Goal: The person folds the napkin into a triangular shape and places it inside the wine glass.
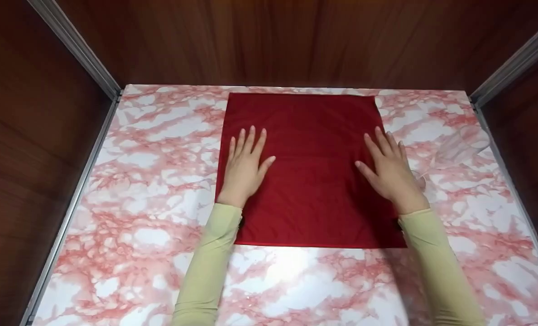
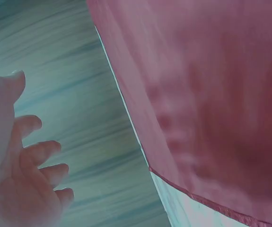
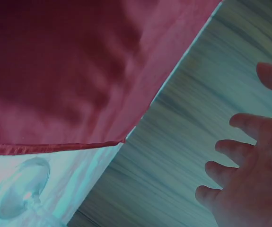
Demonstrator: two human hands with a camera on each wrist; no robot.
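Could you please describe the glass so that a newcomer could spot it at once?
Start at the pink-and-white marbled table and find the red cloth. To its right, beside the right hand, is the stemmed glass. It is transparent, the marbling showing through, unlike the opaque cloth.

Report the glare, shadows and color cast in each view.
Head view: bright glare on the marbled table just below the red cloth, dark shadow on the cloth beside the right hand; left wrist view: bluish cast, cloth washed toward pink, its surface soft; right wrist view: similar bluish cast, deep shadow at the cloth's upper left, clear glass faint against the pale tabletop.
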